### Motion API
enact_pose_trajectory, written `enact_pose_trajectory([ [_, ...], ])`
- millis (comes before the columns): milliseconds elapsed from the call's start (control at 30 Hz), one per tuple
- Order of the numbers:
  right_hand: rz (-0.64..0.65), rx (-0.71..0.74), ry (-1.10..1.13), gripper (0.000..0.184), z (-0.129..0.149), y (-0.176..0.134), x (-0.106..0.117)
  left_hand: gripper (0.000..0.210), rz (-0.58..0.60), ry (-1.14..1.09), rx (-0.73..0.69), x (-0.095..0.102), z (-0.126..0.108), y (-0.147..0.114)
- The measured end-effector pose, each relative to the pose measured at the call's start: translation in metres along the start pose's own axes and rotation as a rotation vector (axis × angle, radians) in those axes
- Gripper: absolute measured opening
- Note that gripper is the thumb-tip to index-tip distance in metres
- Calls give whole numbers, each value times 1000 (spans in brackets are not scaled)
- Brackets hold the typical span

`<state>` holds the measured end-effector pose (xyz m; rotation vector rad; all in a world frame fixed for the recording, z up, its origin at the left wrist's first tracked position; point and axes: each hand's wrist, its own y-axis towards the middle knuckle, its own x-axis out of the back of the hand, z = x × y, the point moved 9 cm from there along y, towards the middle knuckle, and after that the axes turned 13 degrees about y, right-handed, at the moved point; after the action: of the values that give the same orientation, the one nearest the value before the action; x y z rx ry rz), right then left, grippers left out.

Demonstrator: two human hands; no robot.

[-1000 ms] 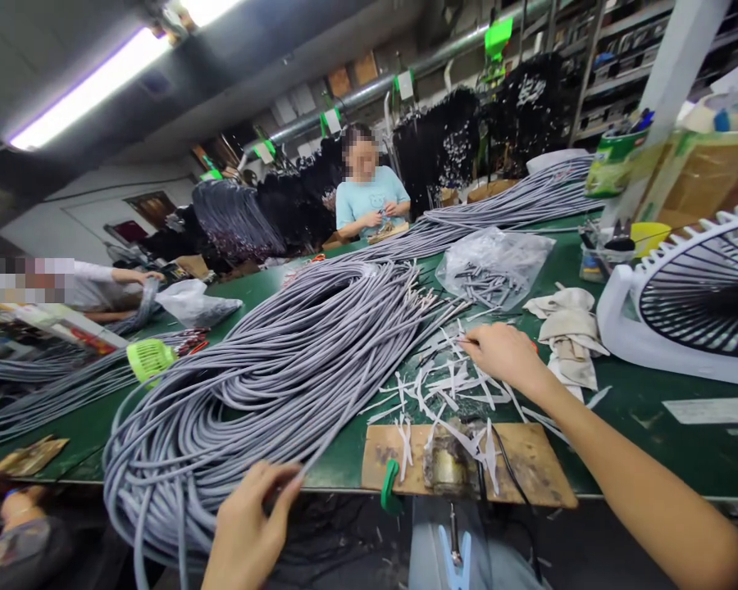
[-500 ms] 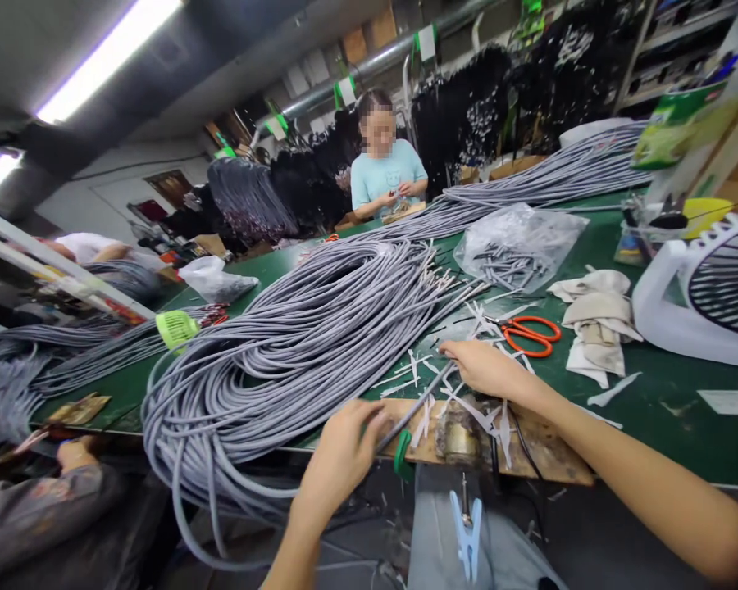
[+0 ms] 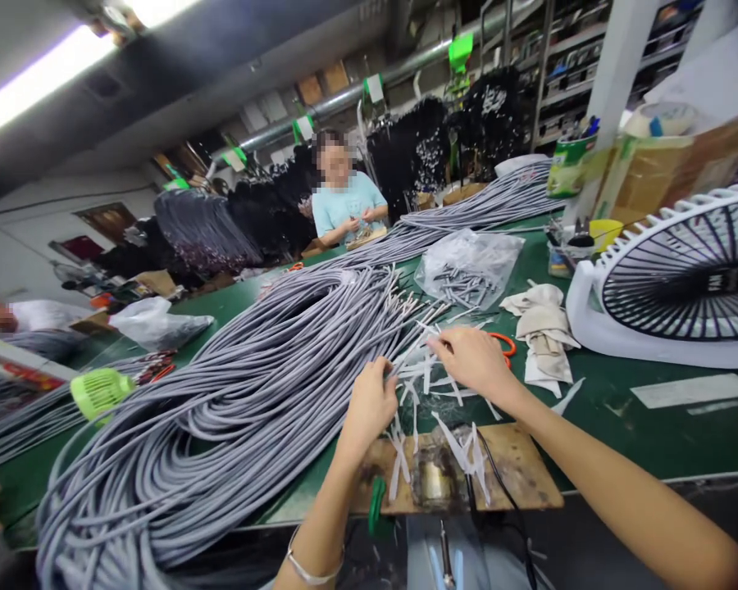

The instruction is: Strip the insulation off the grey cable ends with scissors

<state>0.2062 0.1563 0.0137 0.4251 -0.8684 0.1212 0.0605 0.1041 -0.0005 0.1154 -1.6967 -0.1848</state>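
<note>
A big coil of grey cables (image 3: 246, 393) lies across the green table (image 3: 640, 434). My left hand (image 3: 372, 403) pinches one grey cable near its end, at the coil's right edge. My right hand (image 3: 472, 360) grips the same cable's tip a little further right, above a scatter of white sleeve scraps (image 3: 424, 385). Orange scissors (image 3: 505, 344) lie partly hidden behind my right hand. A wooden board (image 3: 517, 479) with a small metal tool (image 3: 434, 483) is clamped at the table's front edge, just below both hands.
A white fan (image 3: 682, 279) stands at the right. Cloth rags (image 3: 544, 328) and a plastic bag of small parts (image 3: 471, 270) lie beyond my hands. A person in a light blue shirt (image 3: 348, 209) sits across the table; another person (image 3: 12, 315) works at far left.
My left hand has slid up along the cable from the table's front edge to close beside my right hand. The right hand has moved slightly away from the board.
</note>
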Motion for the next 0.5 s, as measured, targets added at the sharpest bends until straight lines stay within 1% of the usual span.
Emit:
enact_pose_trajectory([
  [33, -4, 0, 71, 39, 1, 0, -2, 11, -1, -9, -10, 5, 2, 2],
  [67, -3, 1, 196, 38, 2, 0, -5, 10, 5, -24, -32, 9, 1, 5],
  [133, 5, 6, 524, 34, 3, 2, -13, 8, 26, -65, -101, 15, -5, 10],
  [200, 4, -2, 781, 36, 1, 6, -18, 12, 49, -104, -175, 19, -13, 13],
  [233, -10, -17, 851, 39, -1, 8, -19, 17, 63, -112, -213, 21, -17, 14],
  [300, -71, -57, 902, 42, -8, 12, -16, 30, 77, -97, -282, 23, -24, 15],
  [367, -136, -81, 948, 41, -14, 13, -10, 45, 43, -81, -313, 27, -29, 15],
  [433, -170, -80, 983, 39, -15, 13, -5, 56, -44, -128, -266, 31, -28, 15],
  [500, -171, -68, 1009, 36, -12, 11, -2, 66, -135, -258, -188, 33, -24, 14],
])
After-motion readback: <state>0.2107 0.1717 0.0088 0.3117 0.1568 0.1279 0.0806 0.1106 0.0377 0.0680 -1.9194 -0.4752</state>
